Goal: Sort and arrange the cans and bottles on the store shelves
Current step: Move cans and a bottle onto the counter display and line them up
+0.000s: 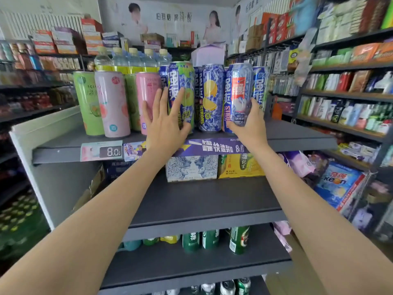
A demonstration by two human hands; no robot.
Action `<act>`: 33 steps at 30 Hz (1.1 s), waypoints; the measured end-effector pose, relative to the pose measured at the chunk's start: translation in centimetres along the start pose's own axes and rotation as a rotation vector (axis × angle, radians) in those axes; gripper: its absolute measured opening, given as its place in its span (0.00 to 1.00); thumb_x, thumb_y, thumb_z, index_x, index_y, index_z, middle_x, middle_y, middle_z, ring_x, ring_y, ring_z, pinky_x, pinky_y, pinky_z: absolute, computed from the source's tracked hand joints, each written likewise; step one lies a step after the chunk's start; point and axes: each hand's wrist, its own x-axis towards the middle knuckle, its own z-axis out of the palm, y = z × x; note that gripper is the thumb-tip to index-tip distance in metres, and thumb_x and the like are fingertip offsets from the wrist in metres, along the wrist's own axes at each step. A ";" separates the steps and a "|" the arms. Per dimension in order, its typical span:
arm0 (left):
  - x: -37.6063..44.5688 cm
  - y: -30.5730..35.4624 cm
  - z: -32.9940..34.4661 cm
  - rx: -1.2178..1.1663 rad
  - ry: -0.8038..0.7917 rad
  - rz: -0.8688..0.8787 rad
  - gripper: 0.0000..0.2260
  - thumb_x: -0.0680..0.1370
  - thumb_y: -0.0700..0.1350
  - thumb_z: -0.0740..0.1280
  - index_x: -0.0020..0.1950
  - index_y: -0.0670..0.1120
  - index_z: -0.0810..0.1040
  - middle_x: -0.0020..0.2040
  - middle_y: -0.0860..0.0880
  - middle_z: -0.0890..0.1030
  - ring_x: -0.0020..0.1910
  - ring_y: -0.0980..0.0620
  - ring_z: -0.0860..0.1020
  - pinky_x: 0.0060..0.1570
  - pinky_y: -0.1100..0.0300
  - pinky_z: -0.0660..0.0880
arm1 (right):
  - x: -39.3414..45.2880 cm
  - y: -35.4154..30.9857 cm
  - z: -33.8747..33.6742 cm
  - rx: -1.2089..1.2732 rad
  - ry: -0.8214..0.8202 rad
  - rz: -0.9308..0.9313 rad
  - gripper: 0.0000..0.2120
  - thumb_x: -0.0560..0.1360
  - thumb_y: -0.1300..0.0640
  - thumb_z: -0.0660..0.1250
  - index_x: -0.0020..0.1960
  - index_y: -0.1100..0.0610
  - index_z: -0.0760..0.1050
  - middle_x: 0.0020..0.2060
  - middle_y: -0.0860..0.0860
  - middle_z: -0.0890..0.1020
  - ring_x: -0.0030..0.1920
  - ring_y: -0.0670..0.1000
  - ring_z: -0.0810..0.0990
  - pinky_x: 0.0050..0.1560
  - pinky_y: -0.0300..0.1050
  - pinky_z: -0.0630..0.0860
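small shop, daylight-bright. poster wall (170, 20) at back w/ two figures, white radiator (42, 24) top left, dark metal shelving (350, 94) on right side, stacked cartons (63, 41) up top.

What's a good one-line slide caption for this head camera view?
Left hand touches a blue-green can while the right hand grips a blue can with red label on the top shelf.
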 end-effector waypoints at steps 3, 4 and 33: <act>-0.1 0.1 -0.3 -0.012 -0.006 -0.003 0.32 0.75 0.49 0.61 0.76 0.54 0.52 0.76 0.42 0.54 0.76 0.45 0.49 0.70 0.41 0.41 | -0.5 -0.2 -0.6 -0.023 -0.029 0.001 0.38 0.73 0.55 0.70 0.75 0.60 0.51 0.72 0.56 0.61 0.71 0.55 0.62 0.68 0.48 0.62; -0.2 0.1 -0.4 -0.017 -0.003 -0.005 0.31 0.75 0.48 0.61 0.76 0.54 0.52 0.76 0.42 0.55 0.76 0.44 0.50 0.70 0.42 0.41 | -0.9 -0.1 -1.0 -0.018 -0.027 -0.004 0.36 0.73 0.56 0.70 0.74 0.60 0.54 0.71 0.57 0.63 0.70 0.55 0.65 0.67 0.48 0.64; -13.9 19.0 -2.8 -0.021 -0.245 -0.084 0.15 0.74 0.37 0.63 0.60 0.38 0.73 0.62 0.38 0.69 0.58 0.37 0.68 0.51 0.48 0.65 | -7.6 13.3 -21.2 -0.333 -0.418 -0.219 0.26 0.73 0.60 0.67 0.69 0.61 0.63 0.65 0.62 0.67 0.67 0.61 0.64 0.62 0.48 0.62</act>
